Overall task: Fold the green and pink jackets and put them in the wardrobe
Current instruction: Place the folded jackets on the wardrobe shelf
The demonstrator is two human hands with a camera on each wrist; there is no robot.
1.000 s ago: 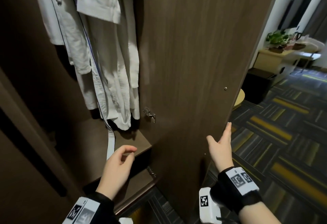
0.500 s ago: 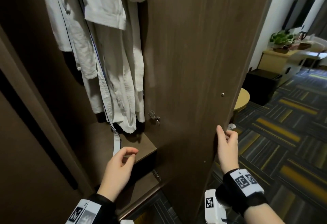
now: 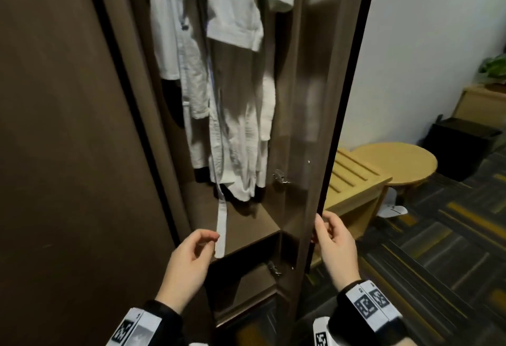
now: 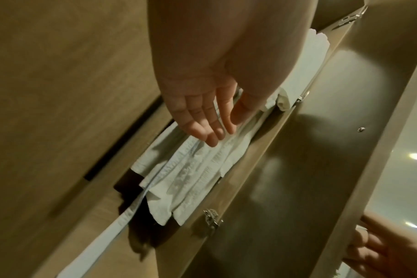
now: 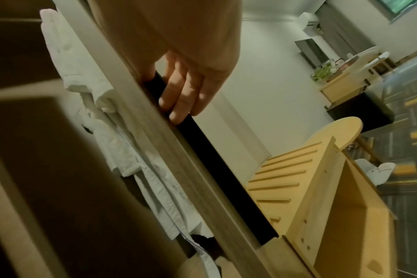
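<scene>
The brown wardrobe door [image 3: 306,99] stands nearly edge-on to me, a narrow gap left. My right hand [image 3: 328,233] grips its dark outer edge [image 5: 214,159], fingers [image 5: 179,97] along the edge and thumb behind it. My left hand [image 3: 191,252] hovers loosely curled and holds nothing, in front of the lower shelf [image 3: 246,225], right beside a dangling white belt [image 3: 221,225]. In the left wrist view its fingers [image 4: 210,120] lie fairly straight before the hanging white robes [image 4: 191,173]. No green or pink jacket is in sight in any view.
White robes [image 3: 232,99] hang inside the wardrobe. A second closed door panel [image 3: 68,154] fills the left. Right of the door stand a slatted wooden rack [image 3: 353,181], a round wooden table [image 3: 394,162], white slippers [image 3: 391,209] and a dark box [image 3: 460,146] on striped carpet.
The door has swung far toward the wardrobe, from wide open to almost edge-on. My right hand went from flat on its edge to gripping it. The left hand stayed near the belt.
</scene>
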